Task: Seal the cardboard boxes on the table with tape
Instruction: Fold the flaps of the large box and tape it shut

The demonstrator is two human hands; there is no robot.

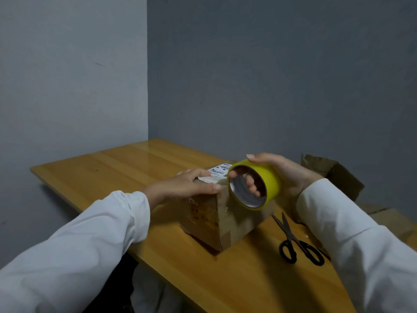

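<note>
I'm in a bare room corner: plain grey walls fill the upper frame, a wooden table below.

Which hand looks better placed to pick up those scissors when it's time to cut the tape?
Probably the right hand. The scissors lie on the table on its side, just below it, though it now grips the yellow tape roll. The left hand presses down the cardboard box, farther away.
</note>
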